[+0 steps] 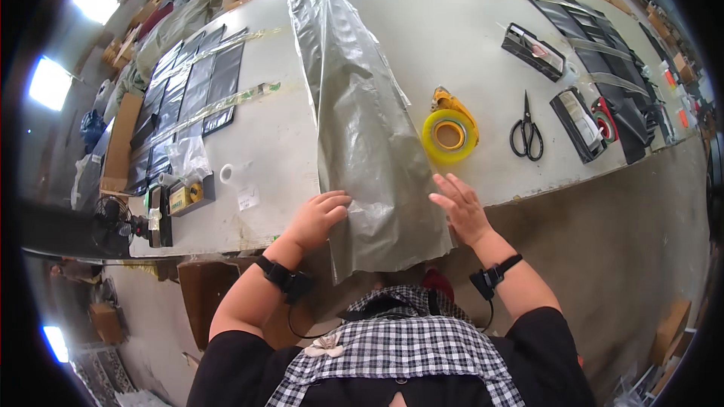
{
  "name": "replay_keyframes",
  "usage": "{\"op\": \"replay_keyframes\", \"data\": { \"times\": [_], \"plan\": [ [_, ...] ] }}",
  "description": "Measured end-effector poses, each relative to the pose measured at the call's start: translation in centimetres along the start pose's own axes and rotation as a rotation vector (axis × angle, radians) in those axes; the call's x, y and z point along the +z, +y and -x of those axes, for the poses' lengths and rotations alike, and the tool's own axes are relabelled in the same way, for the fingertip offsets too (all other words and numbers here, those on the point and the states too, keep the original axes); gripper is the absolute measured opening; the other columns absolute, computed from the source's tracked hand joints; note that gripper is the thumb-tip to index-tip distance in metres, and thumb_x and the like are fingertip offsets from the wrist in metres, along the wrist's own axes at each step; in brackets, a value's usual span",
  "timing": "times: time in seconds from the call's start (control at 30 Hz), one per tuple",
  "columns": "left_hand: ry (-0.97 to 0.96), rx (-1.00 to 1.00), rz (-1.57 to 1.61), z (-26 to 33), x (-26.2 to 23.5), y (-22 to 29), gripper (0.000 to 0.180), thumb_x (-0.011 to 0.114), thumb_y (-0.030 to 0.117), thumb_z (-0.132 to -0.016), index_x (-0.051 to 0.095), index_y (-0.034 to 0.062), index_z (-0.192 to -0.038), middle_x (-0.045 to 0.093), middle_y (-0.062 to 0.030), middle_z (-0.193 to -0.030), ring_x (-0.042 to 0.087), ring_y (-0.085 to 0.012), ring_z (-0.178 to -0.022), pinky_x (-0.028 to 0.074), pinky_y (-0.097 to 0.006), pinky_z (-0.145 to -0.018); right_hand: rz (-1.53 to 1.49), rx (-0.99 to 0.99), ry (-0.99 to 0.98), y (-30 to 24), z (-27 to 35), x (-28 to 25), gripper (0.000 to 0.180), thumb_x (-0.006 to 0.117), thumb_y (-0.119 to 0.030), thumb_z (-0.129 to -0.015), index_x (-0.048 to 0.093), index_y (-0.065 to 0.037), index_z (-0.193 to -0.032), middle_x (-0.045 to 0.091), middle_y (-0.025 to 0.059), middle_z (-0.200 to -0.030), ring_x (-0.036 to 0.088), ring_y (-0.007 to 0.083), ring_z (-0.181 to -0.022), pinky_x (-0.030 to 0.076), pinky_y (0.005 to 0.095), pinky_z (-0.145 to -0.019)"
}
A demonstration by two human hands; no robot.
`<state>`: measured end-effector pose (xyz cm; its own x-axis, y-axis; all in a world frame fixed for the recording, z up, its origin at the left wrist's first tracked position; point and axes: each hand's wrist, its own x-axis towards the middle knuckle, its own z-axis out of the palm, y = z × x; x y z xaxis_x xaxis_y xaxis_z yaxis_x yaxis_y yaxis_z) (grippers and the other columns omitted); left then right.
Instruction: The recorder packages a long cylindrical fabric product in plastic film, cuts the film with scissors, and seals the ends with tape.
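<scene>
Your left hand (pixel 320 215) and right hand (pixel 461 207) lie open, flat on the grey bag (pixel 362 128); tape (pixel 450 134) and scissors (pixel 526 132) sit just right.

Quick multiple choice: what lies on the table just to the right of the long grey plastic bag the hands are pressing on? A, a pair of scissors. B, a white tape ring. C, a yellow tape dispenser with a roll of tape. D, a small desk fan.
C: the yellow tape dispenser lies right beside the grey plastic bag; the scissors lie farther right.
</scene>
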<state>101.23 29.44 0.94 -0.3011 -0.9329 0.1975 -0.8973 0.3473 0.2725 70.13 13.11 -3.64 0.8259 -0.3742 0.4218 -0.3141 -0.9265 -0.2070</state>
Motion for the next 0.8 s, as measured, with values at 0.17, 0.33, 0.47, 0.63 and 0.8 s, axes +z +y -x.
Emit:
{"op": "replay_keyframes", "data": {
  "times": [0.17, 0.33, 0.47, 0.63, 0.8],
  "plan": [
    [0.120, 0.119, -0.078, -0.8, -0.6, 1.0, 0.013, 0.056, 0.007, -0.074, 0.055, 0.0087, -0.086, 0.059, -0.0068, -0.117, 0.051, -0.0275, -0.116, 0.046, -0.039, -0.090, -0.190, -0.238, -0.019, 0.4, -3.2, 0.9, 0.021, 0.057, -0.009, -0.078, 0.058, -0.014, -0.098, 0.052, 0.0042, -0.128, 0.046, 0.0233, -0.122, 0.039, 0.0370, -0.100],
    [0.300, -0.764, 1.094, 0.7, 2.4, -1.4, 0.017, 0.050, 0.010, -0.090, 0.061, 0.0018, -0.102, 0.064, -0.0039, -0.093, 0.057, -0.0144, -0.086, 0.045, -0.026, -0.077, -0.862, 0.260, 0.024, 0.8, -5.4, 0.9, 0.002, 0.056, -0.005, -0.085, 0.055, -0.002, -0.085, 0.061, 0.0092, -0.091, 0.056, 0.0233, -0.091, 0.045, 0.0333, -0.078],
    [0.613, -1.011, 1.303, -2.3, 2.8, -2.1, 0.026, 0.045, 0.021, -0.098, 0.061, 0.0009, -0.101, 0.057, 0.0045, -0.084, 0.049, -0.0051, -0.079, 0.042, -0.023, -0.072, -0.863, 0.527, 0.210, 0.3, -10.2, 2.2, 0.012, 0.056, -0.010, -0.089, 0.056, 0.002, -0.090, 0.054, 0.0104, -0.082, 0.051, 0.0200, -0.076, 0.042, 0.0321, -0.067],
    [0.871, -1.172, 0.602, -4.0, 7.3, -6.1, 0.027, 0.052, 0.019, -0.091, 0.062, -0.0058, -0.092, 0.056, -0.0143, -0.105, 0.051, -0.0263, -0.098, 0.040, -0.035, -0.086, -0.407, 0.459, 0.481, 0.5, -16.3, 6.2, 0.020, 0.055, -0.016, -0.090, 0.057, 0.003, -0.096, 0.060, 0.0156, -0.097, 0.058, 0.0288, -0.086, 0.046, 0.0371, -0.076],
    [0.653, -1.301, 0.390, -8.6, 7.1, -5.2, 0.031, 0.044, 0.021, -0.088, 0.059, -0.0057, -0.090, 0.059, -0.0252, -0.092, 0.055, -0.0397, -0.090, 0.041, -0.044, -0.081, -0.399, 0.717, 0.143, 0.0, -17.0, 8.0, 0.028, 0.051, -0.022, -0.091, 0.055, 0.002, -0.104, 0.061, 0.0225, -0.094, 0.057, 0.0405, -0.089, 0.045, 0.0442, -0.077]
  ]
}}
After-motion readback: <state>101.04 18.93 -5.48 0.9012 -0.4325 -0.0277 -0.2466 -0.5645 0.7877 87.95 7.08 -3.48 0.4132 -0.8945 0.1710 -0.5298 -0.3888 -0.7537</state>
